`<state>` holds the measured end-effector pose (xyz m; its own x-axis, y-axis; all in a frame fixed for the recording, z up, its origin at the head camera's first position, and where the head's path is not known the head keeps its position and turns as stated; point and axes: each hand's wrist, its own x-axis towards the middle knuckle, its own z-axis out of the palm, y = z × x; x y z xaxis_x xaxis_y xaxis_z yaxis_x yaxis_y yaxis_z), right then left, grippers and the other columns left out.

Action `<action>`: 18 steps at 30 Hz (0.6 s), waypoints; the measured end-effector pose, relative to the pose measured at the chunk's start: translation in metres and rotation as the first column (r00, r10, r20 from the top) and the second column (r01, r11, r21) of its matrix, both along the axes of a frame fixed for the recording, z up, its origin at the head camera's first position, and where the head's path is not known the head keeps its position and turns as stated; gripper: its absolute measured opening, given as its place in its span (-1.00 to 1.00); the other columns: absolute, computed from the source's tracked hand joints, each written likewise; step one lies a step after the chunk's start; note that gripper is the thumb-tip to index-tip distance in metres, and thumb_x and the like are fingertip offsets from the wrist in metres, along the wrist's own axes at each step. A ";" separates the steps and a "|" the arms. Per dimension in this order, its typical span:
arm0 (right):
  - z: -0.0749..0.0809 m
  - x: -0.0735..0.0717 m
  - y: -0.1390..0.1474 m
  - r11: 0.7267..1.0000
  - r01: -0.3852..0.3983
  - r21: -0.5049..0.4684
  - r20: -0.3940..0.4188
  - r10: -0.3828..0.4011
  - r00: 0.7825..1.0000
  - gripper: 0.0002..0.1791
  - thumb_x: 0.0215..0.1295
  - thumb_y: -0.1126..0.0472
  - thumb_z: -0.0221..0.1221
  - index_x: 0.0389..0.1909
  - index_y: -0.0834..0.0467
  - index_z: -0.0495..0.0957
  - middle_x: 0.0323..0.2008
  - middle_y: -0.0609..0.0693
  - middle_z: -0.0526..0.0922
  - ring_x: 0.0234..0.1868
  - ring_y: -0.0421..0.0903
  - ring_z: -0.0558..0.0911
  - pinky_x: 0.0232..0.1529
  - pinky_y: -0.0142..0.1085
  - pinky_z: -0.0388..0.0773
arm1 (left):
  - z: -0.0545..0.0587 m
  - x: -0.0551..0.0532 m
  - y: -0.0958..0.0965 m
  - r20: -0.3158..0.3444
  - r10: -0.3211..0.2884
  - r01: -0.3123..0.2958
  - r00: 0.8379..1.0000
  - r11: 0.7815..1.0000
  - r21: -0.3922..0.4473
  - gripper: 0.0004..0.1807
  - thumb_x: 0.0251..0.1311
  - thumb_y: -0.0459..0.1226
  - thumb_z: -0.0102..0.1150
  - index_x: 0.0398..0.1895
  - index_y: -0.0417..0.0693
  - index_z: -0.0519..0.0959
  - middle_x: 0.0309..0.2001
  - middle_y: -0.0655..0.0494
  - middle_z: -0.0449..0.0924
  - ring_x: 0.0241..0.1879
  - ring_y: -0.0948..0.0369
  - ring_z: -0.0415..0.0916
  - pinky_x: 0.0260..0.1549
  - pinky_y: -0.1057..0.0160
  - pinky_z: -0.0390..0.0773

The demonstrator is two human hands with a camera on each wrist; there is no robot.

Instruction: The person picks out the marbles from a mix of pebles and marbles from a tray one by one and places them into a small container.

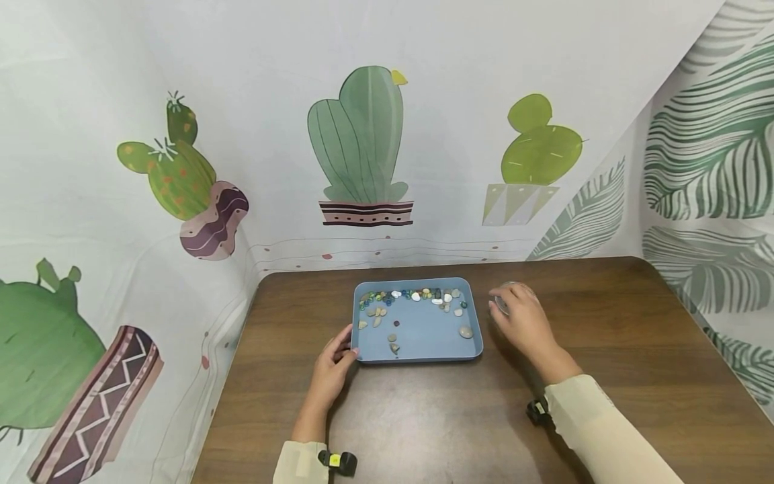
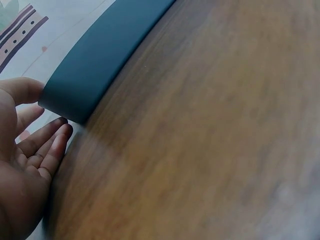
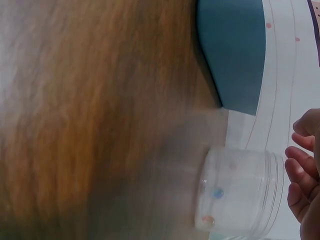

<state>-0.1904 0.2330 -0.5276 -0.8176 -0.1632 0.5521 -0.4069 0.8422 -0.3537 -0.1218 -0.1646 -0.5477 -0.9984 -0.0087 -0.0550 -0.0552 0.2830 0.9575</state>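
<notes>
A blue tray (image 1: 429, 339) lies on the table with several stones, shells and glass beads, most of them along its far side. My left hand (image 1: 329, 366) rests at its near left corner, thumb touching the rim and relaxed fingers beside the wall. The left wrist view has this hand (image 2: 30, 150) at the corner of the tray (image 2: 95, 65). Right of the tray, my right hand (image 1: 523, 319) hovers over a clear jar (image 3: 237, 192); its loosely bent fingers (image 3: 300, 162) stay just off the rim. A blue bead (image 3: 218, 193) and a reddish one (image 3: 208, 220) show through the jar.
The brown wooden table (image 1: 411, 417) reaches back to a white cloth (image 1: 453, 134) printed with cacti and leaves. Inside the tray, a large pale stone (image 1: 465, 332) lies near the right wall and a small dark red piece (image 1: 396, 323) left of the middle.
</notes>
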 end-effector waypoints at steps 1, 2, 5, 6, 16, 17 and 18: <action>0.000 0.000 -0.002 1.000 -0.003 0.006 -0.004 0.003 1.000 -0.77 0.15 0.24 0.25 -0.18 0.23 0.63 -0.24 0.13 0.61 -0.01 0.18 0.54 0.16 0.07 0.37 | 0.000 0.000 0.000 -0.002 0.001 -0.001 1.000 1.000 -0.001 -0.43 0.27 -0.32 0.16 0.36 0.05 0.38 0.26 -0.12 0.46 0.18 -0.03 0.44 0.06 0.39 0.44; 0.000 0.000 -0.004 1.000 -0.005 0.011 -0.003 0.005 1.000 -0.77 0.15 0.24 0.25 -0.18 0.23 0.64 -0.25 0.13 0.61 -0.03 0.18 0.55 0.14 0.07 0.37 | 0.000 0.000 0.000 -0.002 0.001 -0.001 1.000 1.000 -0.002 -0.44 0.27 -0.32 0.16 0.36 0.05 0.38 0.26 -0.12 0.46 0.18 -0.02 0.44 0.07 0.38 0.44; 0.001 0.000 -0.009 1.000 -0.005 0.029 0.033 0.004 0.999 -0.77 0.17 0.22 0.25 -0.15 0.21 0.63 -0.23 0.12 0.62 -0.06 0.16 0.56 0.09 0.05 0.40 | 0.000 0.000 0.000 -0.005 0.002 -0.002 1.000 1.000 -0.001 -0.44 0.27 -0.32 0.16 0.36 0.06 0.38 0.26 -0.12 0.46 0.17 -0.02 0.44 0.07 0.38 0.44; 0.001 0.000 -0.011 0.999 -0.006 0.034 0.053 0.004 0.999 -0.76 0.19 0.21 0.24 -0.14 0.20 0.63 -0.21 0.12 0.63 -0.06 0.15 0.57 0.08 0.05 0.40 | 0.000 0.000 0.000 -0.009 0.002 -0.002 1.000 1.000 -0.001 -0.44 0.27 -0.32 0.16 0.36 0.06 0.38 0.26 -0.12 0.46 0.17 -0.02 0.45 0.07 0.38 0.44; -0.001 -0.004 -0.027 0.997 -0.040 0.059 0.149 0.031 0.988 -0.72 0.24 0.18 0.21 -0.06 0.20 0.62 -0.13 0.10 0.65 -0.02 0.11 0.57 0.13 0.04 0.41 | -0.001 0.000 0.000 -0.006 -0.004 0.004 1.000 1.000 0.005 -0.44 0.27 -0.32 0.16 0.36 0.05 0.38 0.26 -0.12 0.46 0.17 -0.03 0.44 0.06 0.42 0.43; -0.001 -0.005 -0.029 0.997 -0.046 0.060 0.147 0.037 0.988 -0.71 0.23 0.18 0.21 -0.06 0.21 0.62 -0.13 0.10 0.65 -0.02 0.11 0.58 0.12 0.04 0.42 | -0.001 0.000 0.000 -0.007 -0.003 0.003 1.000 1.000 0.004 -0.44 0.27 -0.32 0.16 0.36 0.05 0.38 0.26 -0.12 0.46 0.17 -0.03 0.44 0.06 0.41 0.43; 0.000 -0.005 -0.030 0.997 -0.051 0.064 0.147 0.041 0.988 -0.71 0.23 0.18 0.22 -0.06 0.21 0.62 -0.13 0.10 0.65 -0.02 0.11 0.58 0.12 0.04 0.42 | -0.001 0.000 0.000 -0.007 -0.003 0.003 1.000 1.000 0.004 -0.44 0.27 -0.31 0.16 0.36 0.05 0.38 0.26 -0.12 0.46 0.17 -0.03 0.44 0.06 0.41 0.43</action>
<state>-0.1953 0.2027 -0.5280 -0.8792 -0.2350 0.4144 -0.3939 0.8479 -0.3549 -0.1221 -0.1645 -0.5484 -0.9988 -0.0060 -0.0481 -0.0478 0.2795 0.9589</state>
